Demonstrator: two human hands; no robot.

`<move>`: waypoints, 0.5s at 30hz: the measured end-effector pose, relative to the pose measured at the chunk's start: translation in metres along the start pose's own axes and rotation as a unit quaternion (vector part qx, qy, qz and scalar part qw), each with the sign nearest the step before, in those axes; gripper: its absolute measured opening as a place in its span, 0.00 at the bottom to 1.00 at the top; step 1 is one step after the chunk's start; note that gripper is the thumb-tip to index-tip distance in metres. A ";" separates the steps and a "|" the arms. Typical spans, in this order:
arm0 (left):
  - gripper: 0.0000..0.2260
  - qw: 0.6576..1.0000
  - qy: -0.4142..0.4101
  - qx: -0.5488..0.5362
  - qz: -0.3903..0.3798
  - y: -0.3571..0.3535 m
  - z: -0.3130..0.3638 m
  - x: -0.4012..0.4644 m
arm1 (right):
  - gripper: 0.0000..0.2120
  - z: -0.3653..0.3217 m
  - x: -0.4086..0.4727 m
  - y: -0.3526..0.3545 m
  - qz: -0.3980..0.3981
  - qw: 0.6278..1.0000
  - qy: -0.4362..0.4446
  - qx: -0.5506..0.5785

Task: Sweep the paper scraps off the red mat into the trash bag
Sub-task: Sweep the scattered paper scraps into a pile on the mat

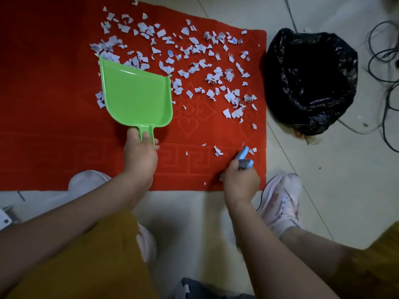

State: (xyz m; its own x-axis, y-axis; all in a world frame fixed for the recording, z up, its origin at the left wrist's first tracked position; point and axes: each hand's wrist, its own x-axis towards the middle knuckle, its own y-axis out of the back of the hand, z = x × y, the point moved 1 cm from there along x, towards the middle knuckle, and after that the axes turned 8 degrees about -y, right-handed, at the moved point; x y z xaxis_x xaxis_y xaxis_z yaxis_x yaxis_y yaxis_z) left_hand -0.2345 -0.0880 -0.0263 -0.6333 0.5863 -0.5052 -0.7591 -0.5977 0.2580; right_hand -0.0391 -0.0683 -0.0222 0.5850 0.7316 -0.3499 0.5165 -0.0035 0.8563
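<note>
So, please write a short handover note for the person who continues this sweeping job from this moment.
Left hand: grips the handle of the green plastic dustpan, which lies on the red mat at the left edge of the scraps.
Right hand: holds a small blue brush low over the mat's near right corner.
Torn white paper scraps: scattered across the right half of the mat; none visible inside the pan.
Black plastic trash bag: open, on the floor beside the mat's right edge.
Done: apparently nothing collected. Left: sweep all scraps into the pan, empty into the bag.
</note>
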 end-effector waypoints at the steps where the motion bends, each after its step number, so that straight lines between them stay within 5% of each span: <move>1: 0.07 1.000 -0.001 0.002 0.000 0.001 -0.001 0.000 | 0.18 -0.009 -0.003 -0.004 -0.009 0.999 -0.010 0.040; 7: 0.06 1.000 0.000 0.001 0.001 0.003 -0.003 0.003 | 0.17 -0.031 0.003 0.015 0.017 0.986 -0.022 0.166; 15: 0.07 1.000 -0.006 -0.005 0.004 0.005 -0.001 0.000 | 0.14 -0.022 -0.008 -0.008 0.000 0.997 -0.041 0.057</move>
State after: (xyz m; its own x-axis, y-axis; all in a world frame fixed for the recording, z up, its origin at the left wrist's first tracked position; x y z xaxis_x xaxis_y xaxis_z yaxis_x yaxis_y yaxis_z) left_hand -0.2388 -0.0912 -0.0256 -0.6407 0.5877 -0.4941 -0.7526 -0.6079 0.2528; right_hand -0.0619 -0.0592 -0.0177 0.6318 0.6729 -0.3847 0.5822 -0.0844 0.8086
